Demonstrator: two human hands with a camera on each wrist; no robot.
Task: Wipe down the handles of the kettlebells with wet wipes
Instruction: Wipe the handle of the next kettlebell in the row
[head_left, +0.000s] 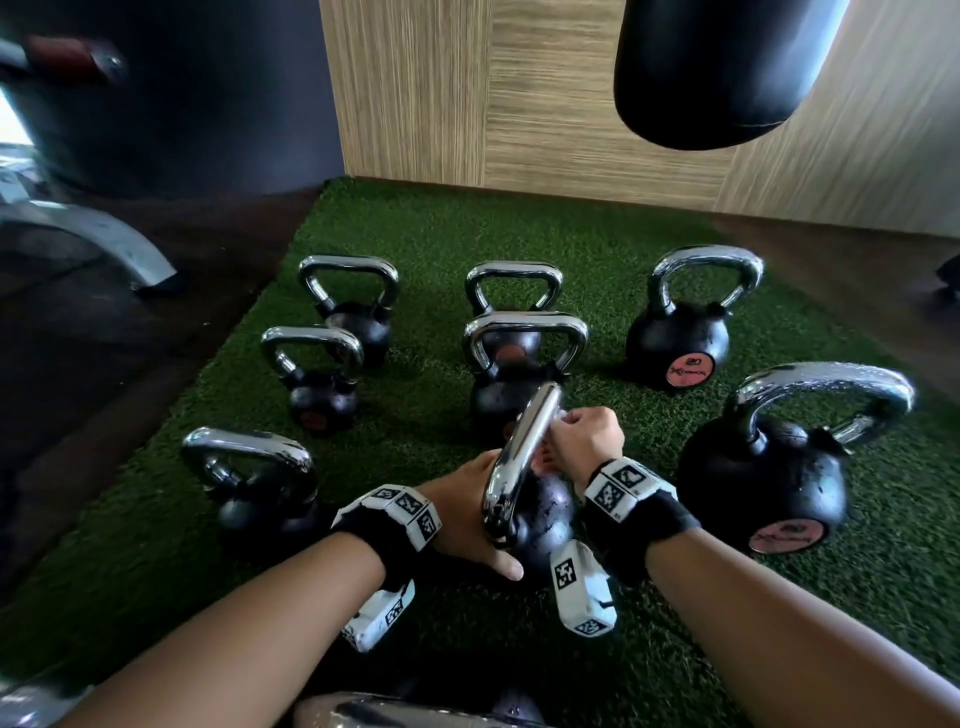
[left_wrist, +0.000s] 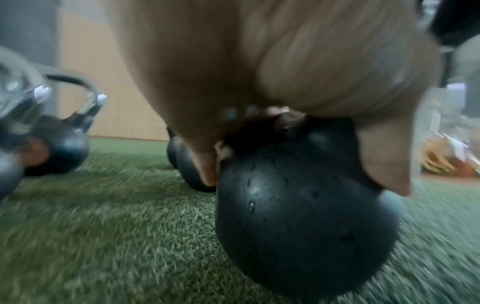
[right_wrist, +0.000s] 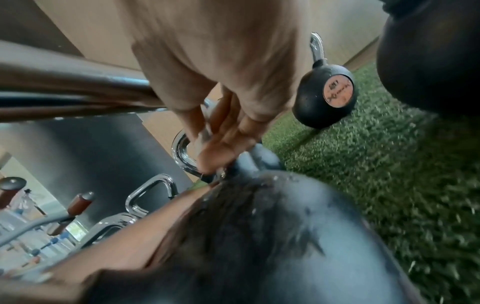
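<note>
While the nearest kettlebell (head_left: 540, 514) sat on the green turf (head_left: 415, 234) right in front of the person, its chrome handle (head_left: 522, 452) ran away from the camera, probably so both sides could be reached. Left hand (head_left: 470, 514) lay over the black ball at the near foot of the handle, fingers spread down the side in the left wrist view, thumb on the other flank; likely there to steady the bell against the rubbing. Right hand (head_left: 584, 439) was curled at the far, upper part of the handle, fingers bent round the bar. A small pale bit showed at its fingertips, possibly the wet wipe, too small to say for sure. Droplets sat on the ball in the left wrist view, so the bell looked damp.

Judged step: wiping this handle, mid-task. Seven more kettlebells stood upright around it, well apart. The big one on the right (head_left: 763, 483) had a beaded, wet-looking handle, maybe already done; the others could not be judged. A black punch bag (head_left: 727, 67) hung above the far right by the wood-panel wall (head_left: 467, 104).
</note>
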